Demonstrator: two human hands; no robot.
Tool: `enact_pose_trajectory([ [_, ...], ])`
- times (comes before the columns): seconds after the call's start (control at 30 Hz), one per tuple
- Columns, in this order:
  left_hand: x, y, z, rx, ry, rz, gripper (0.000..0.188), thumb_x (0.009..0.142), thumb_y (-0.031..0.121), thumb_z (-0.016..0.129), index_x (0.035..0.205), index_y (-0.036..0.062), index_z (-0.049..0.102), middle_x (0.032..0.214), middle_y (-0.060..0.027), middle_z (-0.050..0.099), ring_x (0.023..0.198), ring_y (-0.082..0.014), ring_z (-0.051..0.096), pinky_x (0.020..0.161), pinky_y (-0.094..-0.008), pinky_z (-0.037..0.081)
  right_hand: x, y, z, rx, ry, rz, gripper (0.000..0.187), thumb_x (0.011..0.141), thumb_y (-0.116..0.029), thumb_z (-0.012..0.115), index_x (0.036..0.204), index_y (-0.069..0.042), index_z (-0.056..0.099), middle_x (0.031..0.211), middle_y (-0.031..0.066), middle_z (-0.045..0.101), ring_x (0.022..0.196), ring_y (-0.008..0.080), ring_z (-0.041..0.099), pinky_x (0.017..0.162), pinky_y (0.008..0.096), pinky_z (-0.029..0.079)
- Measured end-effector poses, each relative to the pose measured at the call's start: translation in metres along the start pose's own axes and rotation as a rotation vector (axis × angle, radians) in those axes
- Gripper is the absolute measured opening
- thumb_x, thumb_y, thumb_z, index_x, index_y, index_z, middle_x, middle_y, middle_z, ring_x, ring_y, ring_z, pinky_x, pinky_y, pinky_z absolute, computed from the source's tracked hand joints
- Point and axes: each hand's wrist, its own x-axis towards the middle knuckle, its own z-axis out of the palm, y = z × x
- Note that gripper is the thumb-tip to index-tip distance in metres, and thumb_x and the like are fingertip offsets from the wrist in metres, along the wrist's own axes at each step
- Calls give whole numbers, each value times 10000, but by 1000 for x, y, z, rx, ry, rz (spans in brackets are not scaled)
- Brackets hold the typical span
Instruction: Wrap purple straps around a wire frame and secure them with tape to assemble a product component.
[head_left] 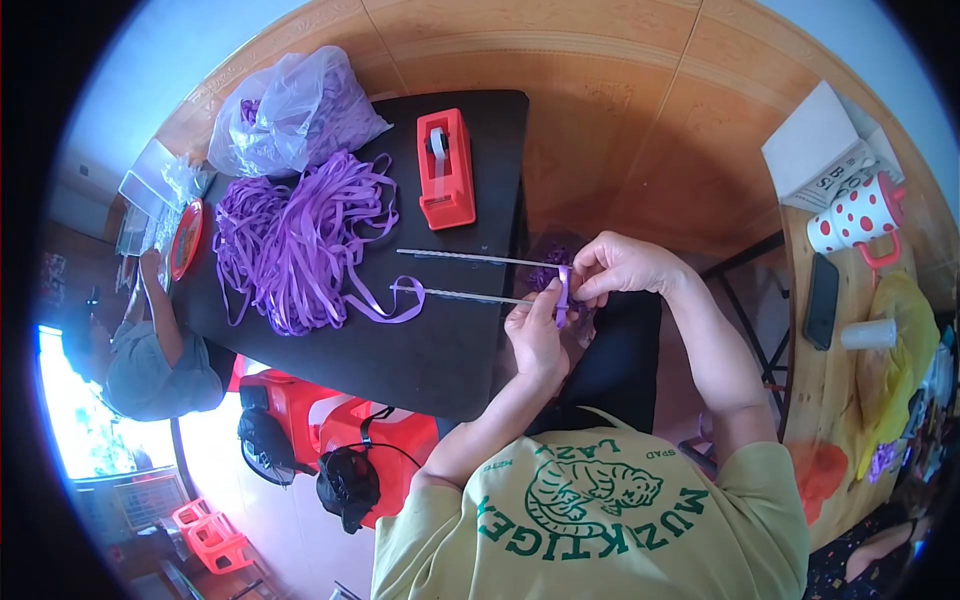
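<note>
Beyond the right edge of the black table (pixel 430 360), both my hands are closed on a short piece of purple ribbon (pixel 564 285). My left hand (pixel 538 335) pinches its near end between thumb and fingers. The fingertips of my right hand (pixel 628 265) press together at its far side. Two thin twisted metal rods, a far rod (pixel 460 256) and a near rod (pixel 465 295), run level from over the table to the ribbon. How the ribbon sits on the rods is partly hidden by my fingers. A large heap of purple ribbon (pixel 300 240) lies left, one loop reaching the near rod.
A red tape dispenser (pixel 446 190) and a plastic bag of ribbon (pixel 290 115) stand at the back. Right, a wooden table (pixel 800 400) holds a dotted cup (pixel 855 215) and a phone (pixel 821 300). Red stools (pixel 390 440) stand near left. Another person (pixel 160 365) sits far left.
</note>
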Motion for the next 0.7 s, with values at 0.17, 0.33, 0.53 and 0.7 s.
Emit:
enact_pose_trajectory([
  [0.17,-1,3,4,-3,49,-4,219,858,106,646,654,42,599,622,-36,582,511,-113,539,491,-240,432,16,15,-8,-37,-98,-4,88,776,-29,679,863,-18,676,711,23,645,665,83,595,655,234,484],
  [0.33,2,-2,-2,-21,19,-1,137,849,114,620,748,23,608,622,-46,563,501,-139,535,511,-247,454,42,25,-10,7,-231,-214,85,755,30,671,822,-11,640,729,-25,618,726,56,537,735,243,440],
  [0.53,-6,7,3,-27,8,-30,164,853,120,628,720,31,595,617,-54,562,502,-142,537,518,-262,462,67,32,-11,51,-359,-320,86,733,8,702,796,-7,646,726,-9,619,723,68,545,719,253,446],
  [0.7,-15,12,0,-114,-44,-64,177,852,96,612,688,37,586,629,-63,567,545,-155,555,560,-274,462,74,32,-1,141,-345,-340,93,744,-21,713,825,-13,668,759,14,643,723,91,570,705,261,459],
])
